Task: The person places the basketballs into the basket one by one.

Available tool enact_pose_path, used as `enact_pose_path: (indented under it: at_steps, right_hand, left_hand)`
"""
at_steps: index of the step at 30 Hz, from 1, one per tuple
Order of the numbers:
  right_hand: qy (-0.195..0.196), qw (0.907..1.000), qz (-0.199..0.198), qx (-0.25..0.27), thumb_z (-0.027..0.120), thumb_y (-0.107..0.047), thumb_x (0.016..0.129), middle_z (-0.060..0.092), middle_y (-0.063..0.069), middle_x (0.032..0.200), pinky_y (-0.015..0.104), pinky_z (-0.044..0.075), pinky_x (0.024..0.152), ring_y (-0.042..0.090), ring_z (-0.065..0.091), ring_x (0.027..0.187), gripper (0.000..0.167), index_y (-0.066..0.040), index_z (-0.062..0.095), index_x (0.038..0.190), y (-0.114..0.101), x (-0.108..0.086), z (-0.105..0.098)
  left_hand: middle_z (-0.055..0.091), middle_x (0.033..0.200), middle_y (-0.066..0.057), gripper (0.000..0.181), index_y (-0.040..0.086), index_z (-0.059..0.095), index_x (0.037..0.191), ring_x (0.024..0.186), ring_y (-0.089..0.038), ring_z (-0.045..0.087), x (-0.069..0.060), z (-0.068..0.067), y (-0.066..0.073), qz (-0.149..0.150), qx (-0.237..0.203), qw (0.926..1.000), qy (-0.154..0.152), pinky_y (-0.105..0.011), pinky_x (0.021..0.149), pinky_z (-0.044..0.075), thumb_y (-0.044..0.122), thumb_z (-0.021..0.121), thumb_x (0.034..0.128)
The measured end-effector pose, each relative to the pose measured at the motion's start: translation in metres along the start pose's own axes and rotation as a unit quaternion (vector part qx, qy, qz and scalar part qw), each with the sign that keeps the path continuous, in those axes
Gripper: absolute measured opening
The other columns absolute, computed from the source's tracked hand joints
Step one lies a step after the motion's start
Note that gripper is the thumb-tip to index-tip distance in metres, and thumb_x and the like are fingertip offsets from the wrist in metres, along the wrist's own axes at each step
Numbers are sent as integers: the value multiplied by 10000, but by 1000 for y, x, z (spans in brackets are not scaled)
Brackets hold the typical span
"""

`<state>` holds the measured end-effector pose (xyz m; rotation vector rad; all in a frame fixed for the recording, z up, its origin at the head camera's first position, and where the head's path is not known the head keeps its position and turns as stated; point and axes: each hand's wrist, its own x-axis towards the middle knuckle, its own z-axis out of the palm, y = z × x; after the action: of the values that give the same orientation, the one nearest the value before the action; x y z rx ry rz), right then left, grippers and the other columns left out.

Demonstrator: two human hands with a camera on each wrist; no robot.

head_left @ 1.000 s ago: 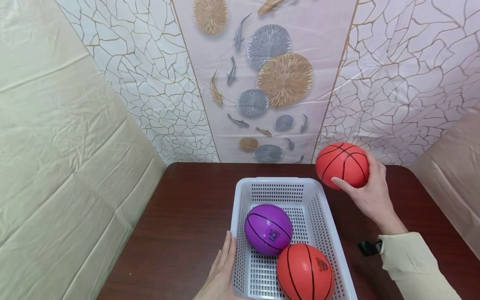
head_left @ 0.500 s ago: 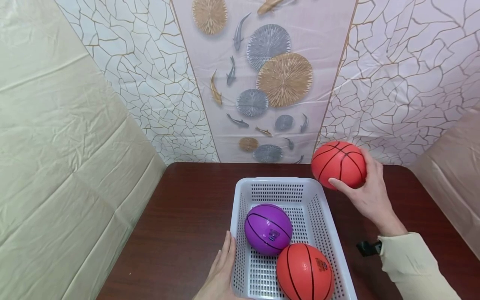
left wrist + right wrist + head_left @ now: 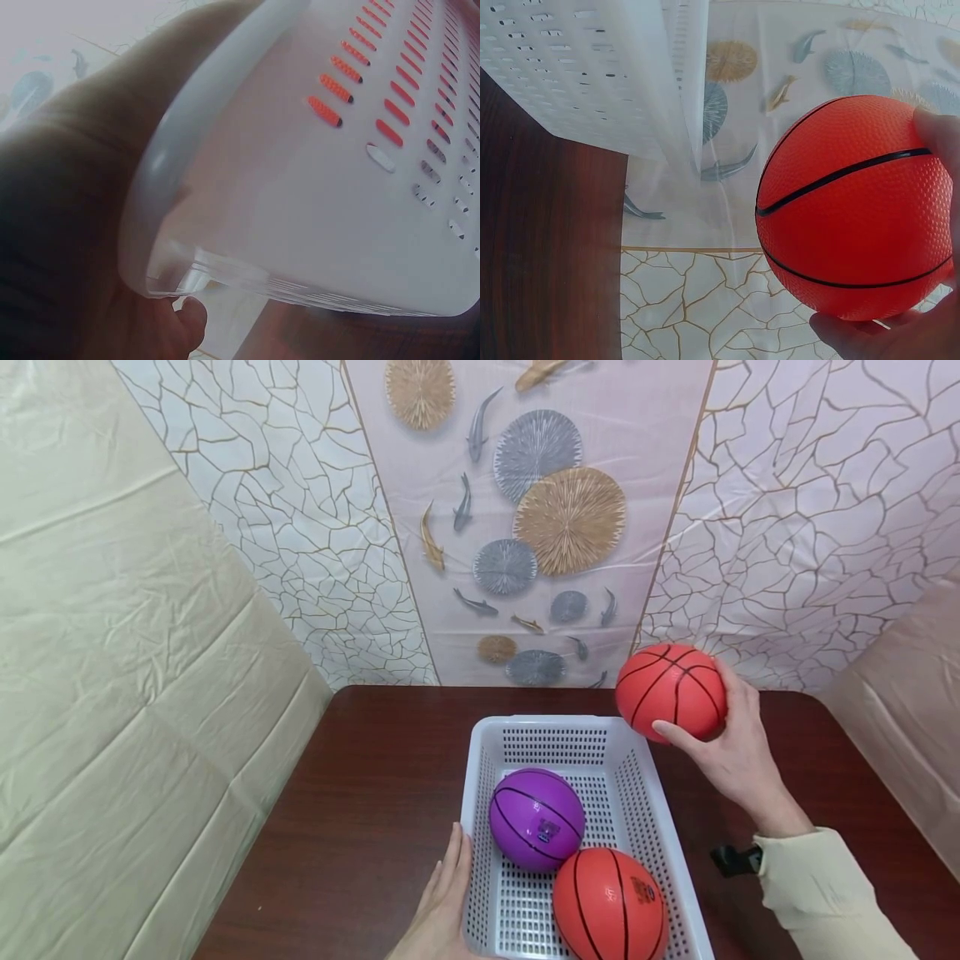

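A red toy basketball (image 3: 670, 693) with black lines is held up off the table by my right hand (image 3: 741, 760). The thumb lies on the near side and the fingers curl round the right side; this ball (image 3: 855, 210) fills much of the right wrist view. It hangs by the far right corner of a white perforated plastic basket (image 3: 671, 827). Inside the basket, a purple toy basketball (image 3: 536, 818) touches another red basketball (image 3: 611, 906). Against the basket's left side rests my left hand (image 3: 444, 902), fingers straight. The left wrist view shows that hand beside the basket rim (image 3: 161, 157).
The basket stands on a dark brown wooden table (image 3: 360, 802). Behind the table hangs a patterned wall cloth (image 3: 517, 527); plain beige cloth (image 3: 127, 693) borders the left. A black strap end (image 3: 735, 860) sticks out by the right cuff.
My right hand has carried the red basketball a little to the left, toward the basket's far right corner. The left hand, the basket and the balls in it have not moved.
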<state>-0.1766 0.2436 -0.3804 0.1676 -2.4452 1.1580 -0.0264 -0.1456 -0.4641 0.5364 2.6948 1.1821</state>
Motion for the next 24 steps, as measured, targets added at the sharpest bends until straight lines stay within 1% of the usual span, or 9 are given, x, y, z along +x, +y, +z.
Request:
enact_pose_path:
  at_steps: [4,7,10,14,16,19,22,24]
  right_hand:
    - [-36,10000,-59,57,830,-316,769,266,175,1460,707,446,808,387,321,1261,1063,-364,114,1554,-2,-2,2]
    - [-57,9999,-132,95,834,-304,766,269,172,1459,702,451,808,379,324,1262,1062,-408,116,1543,-4,-2,3]
    - [-48,9997,-200,99,839,-294,761,279,170,1453,696,458,802,368,330,1259,1061,-426,127,1536,-5,-3,5]
    - [-44,9997,-244,80,842,-278,759,279,174,1456,696,460,798,374,335,1255,1073,-418,117,1539,-7,-4,6]
    - [-42,9996,-273,85,843,-270,758,279,176,1456,692,462,798,375,338,1253,1080,-411,114,1541,-9,-5,6]
    - [-55,9994,-317,130,846,-261,755,277,178,1459,690,462,804,375,346,1249,1085,-395,115,1547,-11,-6,7]
    - [-71,9992,-345,199,850,-261,751,272,178,1464,692,457,812,376,359,1244,1082,-381,130,1550,-12,-7,8]
    - [-81,9992,-344,210,849,-269,753,266,177,1469,695,452,817,381,367,1241,1078,-366,134,1553,-13,-8,9]
  left_hand:
    - [-164,1618,-8,1445,90,-43,1559,1473,-272,-8,-1,0,0,52,46,10000,34,-621,1119,117,637,843,557]
    - [-140,1623,-25,1434,80,-23,1560,1470,-300,27,-2,1,-1,122,116,9998,136,-631,1108,143,645,836,561]
    - [-136,1624,-13,1423,93,-10,1564,1472,-288,52,-3,1,0,130,175,9996,173,-620,1113,152,679,817,564]
    - [-140,1622,9,1421,111,-3,1568,1476,-253,68,-4,1,0,99,268,9994,172,-599,1123,159,728,788,561]
    - [-135,1623,-2,1422,102,1,1567,1475,-253,72,-3,1,0,124,326,9992,193,-599,1120,171,732,784,561]
    - [-118,1627,-33,1421,81,14,1565,1474,-254,84,-3,2,-2,233,409,9986,251,-601,1114,191,717,793,562]
    - [-88,1629,-73,1412,51,36,1561,1469,-272,112,-3,3,-4,413,536,9970,374,-609,1098,224,716,789,568]
    - [-87,1629,-73,1415,50,40,1560,1467,-277,115,-3,3,-5,426,498,9972,373,-614,1097,216,709,796,563]
